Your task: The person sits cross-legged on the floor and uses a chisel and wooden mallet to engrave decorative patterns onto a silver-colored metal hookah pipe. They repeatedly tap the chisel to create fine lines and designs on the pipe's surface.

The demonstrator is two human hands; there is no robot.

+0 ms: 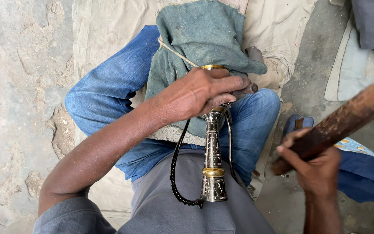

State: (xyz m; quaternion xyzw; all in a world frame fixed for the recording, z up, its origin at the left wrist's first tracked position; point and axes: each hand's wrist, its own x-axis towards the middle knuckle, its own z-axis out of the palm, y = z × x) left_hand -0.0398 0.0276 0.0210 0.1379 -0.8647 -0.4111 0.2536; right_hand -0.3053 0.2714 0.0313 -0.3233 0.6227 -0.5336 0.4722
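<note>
An engraved metal handle (213, 162) with brass bands is laid lengthwise over the lap, its lower end resting on the grey shirt (182, 212) and its upper end hidden under the left hand (200, 92). A thin black cord (175, 171) is looped from that lower end up along both sides of the handle. The left hand is closed over the top of the handle, the fingers pressed together around a short dark metal punch (244, 90) whose tip is seen sticking out past the knuckles. Beneath it, a grey-green cloth (195, 39) tied with a pale string (178, 54) is spread over the knee of the blue jeans (109, 86). The right hand (314, 167) is clenched around the end of a brown wooden stick (347, 119), which is raised and tilted up toward the right. A beige sheet (104, 26) is laid on the rough stone ground (18, 86). A blue garment (364, 173) is seen at the right.
</note>
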